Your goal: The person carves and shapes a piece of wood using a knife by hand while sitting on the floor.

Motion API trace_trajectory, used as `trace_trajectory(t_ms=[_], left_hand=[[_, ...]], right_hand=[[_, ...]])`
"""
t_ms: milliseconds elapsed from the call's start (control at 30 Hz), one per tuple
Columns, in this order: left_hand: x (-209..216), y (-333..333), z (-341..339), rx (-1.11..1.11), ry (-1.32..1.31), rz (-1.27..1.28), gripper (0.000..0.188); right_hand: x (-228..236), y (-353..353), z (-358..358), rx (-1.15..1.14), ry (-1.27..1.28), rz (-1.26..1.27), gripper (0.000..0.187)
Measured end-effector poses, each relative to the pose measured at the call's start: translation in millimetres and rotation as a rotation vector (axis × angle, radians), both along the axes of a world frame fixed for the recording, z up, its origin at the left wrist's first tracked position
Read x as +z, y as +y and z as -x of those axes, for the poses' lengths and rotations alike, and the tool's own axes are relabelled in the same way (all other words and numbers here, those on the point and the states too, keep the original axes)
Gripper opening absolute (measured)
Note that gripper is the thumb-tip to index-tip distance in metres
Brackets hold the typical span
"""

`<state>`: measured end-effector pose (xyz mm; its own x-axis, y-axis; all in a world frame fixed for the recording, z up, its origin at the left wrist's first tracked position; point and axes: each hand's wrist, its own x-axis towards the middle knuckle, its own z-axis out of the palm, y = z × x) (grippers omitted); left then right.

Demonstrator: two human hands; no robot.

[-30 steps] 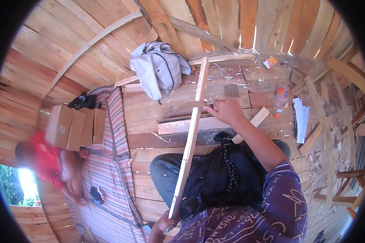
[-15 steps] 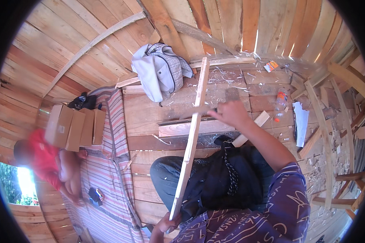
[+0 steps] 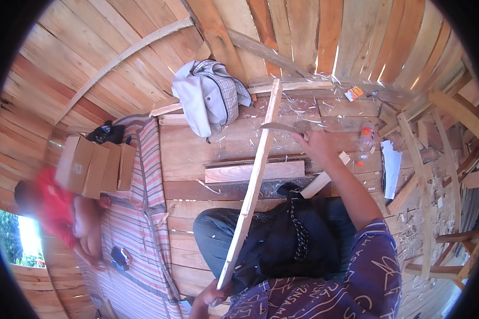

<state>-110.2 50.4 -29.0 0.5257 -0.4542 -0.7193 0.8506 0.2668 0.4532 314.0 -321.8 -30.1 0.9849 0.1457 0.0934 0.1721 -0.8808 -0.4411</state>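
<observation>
A long, pale wooden strip (image 3: pixel 254 186) slants up across my lap, its far end raised over the floor. Around its near end my left hand (image 3: pixel 216 294) is closed. My right hand (image 3: pixel 318 147) grips a knife with a slightly curved blade (image 3: pixel 282 127); its fingers hide most of the handle. The blade lies across the upper part of the strip and appears to touch it. Under the strip, a short plank (image 3: pixel 282 171) rests on the floorboards. Another wood piece (image 3: pixel 324 178) lies beneath my right forearm.
A grey bag (image 3: pixel 203 98) leans by the far wall. Wood shavings, a plastic bottle (image 3: pixel 366 134) and offcuts lie to the right. At left, a person in red (image 3: pixel 56 204) sits on a striped mat (image 3: pixel 138 266) beside cardboard boxes (image 3: pixel 77 165).
My right hand and the knife have moved slightly up along the strip, and the blade now shows sharply. The strip's far end has shifted a little right. My left hand keeps its hold.
</observation>
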Motion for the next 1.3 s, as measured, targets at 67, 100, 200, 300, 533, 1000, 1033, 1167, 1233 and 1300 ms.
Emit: trace_trajectory(t_ms=[67, 100, 200, 300, 533, 1000, 1033, 1167, 1233, 1300], left_hand=[[-1.8, 1.4, -0.6, -0.029, 0.032, -0.038, 0.026], [0.0, 1.3, -0.2, -0.031, 0.034, -0.043, 0.026], [9.8, -3.0, -3.6, -0.076, -0.012, -0.106, 0.025], [2.8, -3.9, 2.5, -0.075, -0.114, -0.176, 0.023], [3.4, -29.9, 19.1, -0.064, -0.561, -0.784, 0.041], [50.3, -43.2, -2.9, -0.085, -0.391, -1.767, 0.06], [52.3, -42.3, -4.1, -0.075, -0.414, -1.766, 0.061], [59.3, -44.6, -10.5, -0.044, -0.454, -1.73, 0.062], [56.2, -43.5, -9.5, -0.058, -0.419, -1.683, 0.063], [51.7, -37.1, -8.7, -0.082, -0.358, -1.636, 0.063]], right_hand=[[-11.0, -1.2, 27.6, 0.009, 0.02, -0.083, 0.061], [-13.8, -0.2, 37.0, 0.014, 0.025, -0.102, 0.061], [-30.8, 0.4, 69.5, -0.025, -0.03, -0.154, 0.061], [-40.3, -9.9, 71.5, -0.169, 0.065, -0.12, 0.061], [-75.0, -63.3, 36.8, -0.441, 0.146, -0.365, 0.066], [-82.5, -53.2, 46.3, -0.275, 0.043, -0.387, 0.064], [-78.9, -52.2, 48.1, -0.278, 0.061, -0.386, 0.064], [-75.2, -54.1, 50.8, -0.275, 0.126, -0.353, 0.063], [-89.3, -61.5, 48.0, -0.254, 0.096, -0.354, 0.063], [-94.2, -58.8, 48.3, -0.235, 0.05, -0.346, 0.063]])
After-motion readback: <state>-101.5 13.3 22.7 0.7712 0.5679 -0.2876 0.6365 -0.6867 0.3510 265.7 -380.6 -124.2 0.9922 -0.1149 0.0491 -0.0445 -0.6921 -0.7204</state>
